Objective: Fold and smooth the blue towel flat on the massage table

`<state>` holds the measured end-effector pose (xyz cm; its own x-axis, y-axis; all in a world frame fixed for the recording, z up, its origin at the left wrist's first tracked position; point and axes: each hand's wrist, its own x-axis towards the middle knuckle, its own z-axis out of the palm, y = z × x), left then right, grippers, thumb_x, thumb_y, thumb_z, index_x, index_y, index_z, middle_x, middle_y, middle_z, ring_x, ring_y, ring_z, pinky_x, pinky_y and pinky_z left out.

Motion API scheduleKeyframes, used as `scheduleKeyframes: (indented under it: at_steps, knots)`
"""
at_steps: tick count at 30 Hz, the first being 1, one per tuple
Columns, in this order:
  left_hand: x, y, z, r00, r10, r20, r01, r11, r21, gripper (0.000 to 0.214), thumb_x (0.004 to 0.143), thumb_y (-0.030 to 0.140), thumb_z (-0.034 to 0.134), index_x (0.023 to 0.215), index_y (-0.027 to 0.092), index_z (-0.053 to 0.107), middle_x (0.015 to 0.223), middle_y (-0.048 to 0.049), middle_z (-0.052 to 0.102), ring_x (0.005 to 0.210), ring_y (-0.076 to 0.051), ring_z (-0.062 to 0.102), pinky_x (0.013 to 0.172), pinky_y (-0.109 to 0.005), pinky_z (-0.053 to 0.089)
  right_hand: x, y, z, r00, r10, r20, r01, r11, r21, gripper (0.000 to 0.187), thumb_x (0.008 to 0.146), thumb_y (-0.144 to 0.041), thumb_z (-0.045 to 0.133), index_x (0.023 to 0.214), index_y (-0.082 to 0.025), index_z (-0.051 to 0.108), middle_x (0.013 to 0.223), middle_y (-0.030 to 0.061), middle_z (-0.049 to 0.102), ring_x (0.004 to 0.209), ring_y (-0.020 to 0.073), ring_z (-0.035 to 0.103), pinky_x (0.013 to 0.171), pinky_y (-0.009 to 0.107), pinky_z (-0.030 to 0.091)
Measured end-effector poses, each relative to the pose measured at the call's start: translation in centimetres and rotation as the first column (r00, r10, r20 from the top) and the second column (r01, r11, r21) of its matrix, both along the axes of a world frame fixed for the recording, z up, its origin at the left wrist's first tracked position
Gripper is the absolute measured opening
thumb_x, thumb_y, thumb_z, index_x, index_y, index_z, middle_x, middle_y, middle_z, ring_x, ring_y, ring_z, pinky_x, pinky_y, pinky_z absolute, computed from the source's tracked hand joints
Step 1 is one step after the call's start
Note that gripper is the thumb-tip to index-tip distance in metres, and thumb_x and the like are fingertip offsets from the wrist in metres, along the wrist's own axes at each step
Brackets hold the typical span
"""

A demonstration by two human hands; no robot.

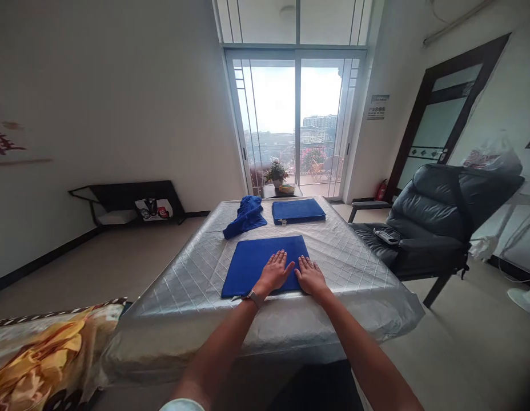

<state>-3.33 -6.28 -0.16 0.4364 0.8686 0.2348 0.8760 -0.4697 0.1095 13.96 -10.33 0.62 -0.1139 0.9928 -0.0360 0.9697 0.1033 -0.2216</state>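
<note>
A blue towel [256, 260] lies folded flat near the front of a table under a silvery quilted cover [354, 262]. My left hand [276, 273] rests palm down on the towel's right part, fingers spread. Beside it, my right hand [310, 275] lies flat at the towel's right edge, fingers stretched out. Both hands hold nothing. A neatly folded blue towel [297, 210] sits at the far side of the table. Left of it lies a crumpled blue cloth [246, 217].
A dark reclining chair [432, 222] stands close to the table's right side. A patterned yellow cushion [46, 359] is at lower left. A low black shelf [128, 202] lines the left wall. Glass balcony doors [294, 125] with a potted plant [276, 173] are behind the table.
</note>
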Motion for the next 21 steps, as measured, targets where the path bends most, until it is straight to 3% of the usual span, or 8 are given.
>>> scheduleKeyframes:
  at_steps: [3, 7, 10, 17, 21]
  knots:
    - [3.7, -1.4, -0.6, 0.996, -0.087, 0.027, 0.088, 0.995, -0.041, 0.075, 0.106, 0.057, 0.009, 0.158, 0.01, 0.036, 0.165, -0.0131, 0.032, 0.155, -0.022, 0.024, 0.127, -0.041, 0.019, 0.2, -0.1, 0.0, 1.0, 0.015, 0.026, -0.015, 1.0, -0.007, 0.064, 0.105, -0.035, 0.022, 0.165, -0.012, 0.019, 0.171, 0.0046, 0.012, 0.158, 0.0196, 0.01, 0.127, 0.04, 0.009]
    - [3.3, -2.2, -0.9, 0.999, -0.036, 0.034, 0.041, 0.99, -0.132, 0.076, 0.105, 0.059, 0.008, 0.159, 0.011, 0.033, 0.166, -0.0127, 0.029, 0.155, -0.023, 0.022, 0.128, -0.043, 0.018, 0.3, -0.1, 0.0, 0.999, 0.017, 0.04, -0.017, 1.0, -0.006, 0.065, 0.106, -0.039, 0.022, 0.165, -0.014, 0.018, 0.171, 0.0066, 0.012, 0.158, 0.0198, 0.01, 0.126, 0.04, 0.009]
    - [-0.1, -2.1, -0.8, 1.0, 0.016, -0.006, -0.017, 0.985, -0.174, 0.078, 0.105, 0.061, 0.009, 0.16, 0.01, 0.03, 0.168, -0.0124, 0.024, 0.157, -0.023, 0.017, 0.128, -0.044, 0.014, 0.2, -0.1, 0.2, 1.0, 0.011, 0.028, -0.012, 1.0, 0.006, 0.066, 0.106, -0.044, 0.02, 0.165, -0.013, 0.019, 0.171, 0.0079, 0.013, 0.158, 0.0205, 0.01, 0.126, 0.041, 0.008]
    - [-12.2, -2.6, -2.3, 0.956, 0.276, -0.1, -0.289, 0.946, -0.147, 0.07, 0.106, 0.054, 0.019, 0.162, 0.014, 0.026, 0.169, -0.0133, 0.019, 0.157, -0.027, 0.015, 0.127, -0.05, 0.014, 0.3, -0.5, 0.7, 0.999, 0.02, 0.036, -0.019, 1.0, -0.005, 0.067, 0.106, -0.044, 0.016, 0.165, -0.012, 0.018, 0.171, 0.0061, 0.011, 0.158, 0.0183, 0.009, 0.126, 0.043, 0.005]
    - [-15.8, -3.4, -3.8, 0.944, 0.32, -0.086, -0.327, 0.94, -0.099, 0.067, 0.107, 0.051, 0.023, 0.161, 0.013, 0.029, 0.168, -0.0165, 0.021, 0.157, -0.029, 0.017, 0.125, -0.049, 0.021, 0.3, -0.5, 0.8, 0.999, 0.018, 0.042, -0.017, 1.0, -0.011, 0.067, 0.106, -0.044, 0.016, 0.165, -0.013, 0.017, 0.171, 0.0057, 0.011, 0.158, 0.018, 0.008, 0.126, 0.043, 0.005]
